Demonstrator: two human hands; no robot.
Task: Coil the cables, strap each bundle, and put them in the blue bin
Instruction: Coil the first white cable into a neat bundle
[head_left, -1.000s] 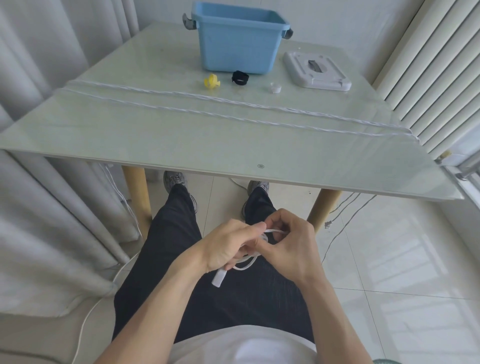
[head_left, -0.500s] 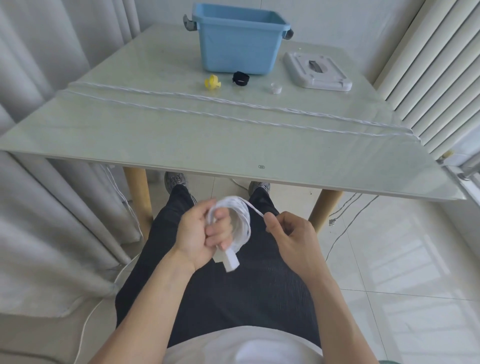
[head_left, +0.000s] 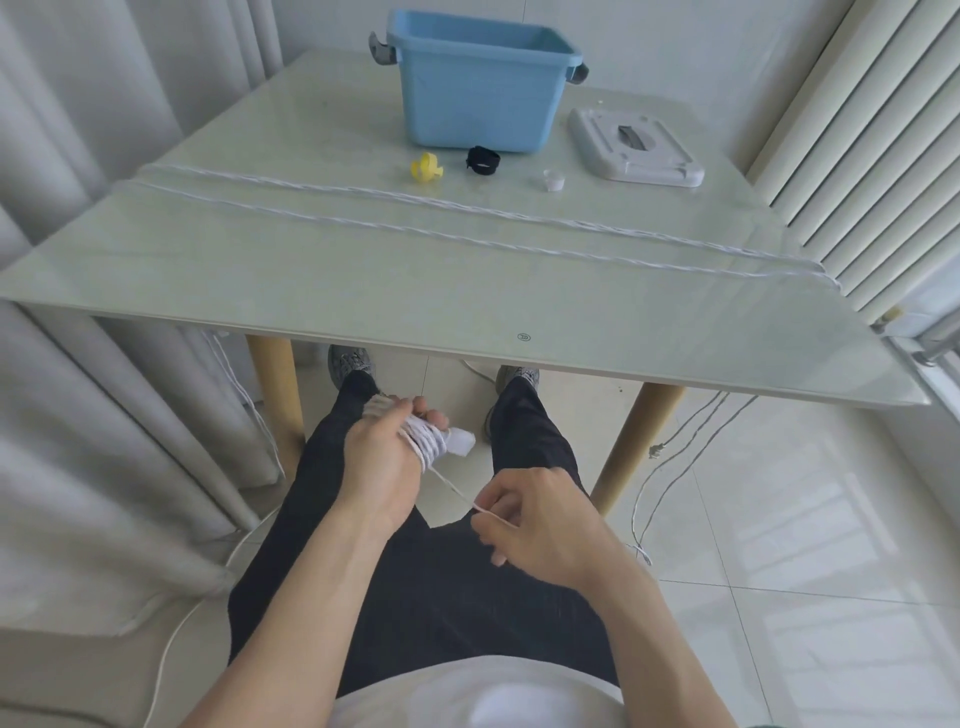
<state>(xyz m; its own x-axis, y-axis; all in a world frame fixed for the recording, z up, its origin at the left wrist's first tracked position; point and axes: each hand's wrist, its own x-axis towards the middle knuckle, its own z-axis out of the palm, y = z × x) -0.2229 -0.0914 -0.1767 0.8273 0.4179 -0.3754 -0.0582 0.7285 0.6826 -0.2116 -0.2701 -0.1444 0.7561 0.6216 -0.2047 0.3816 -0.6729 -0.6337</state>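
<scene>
Below the table edge, over the lap, the left hand (head_left: 382, 462) was closed on a white cable (head_left: 428, 441) wound round its fingers; the right hand (head_left: 540, 525) pinched the loose end; it looked soft, light and springy, best gripped across the loops.

**A:** quick count? I get one blue bin (head_left: 480, 93), one grey lid (head_left: 635, 147), two cables (head_left: 467, 228) stretched across the table.

**B:** plus three straps (head_left: 482, 160): yellow, black, white. And one coil (head_left: 431, 439) in hand.
</scene>
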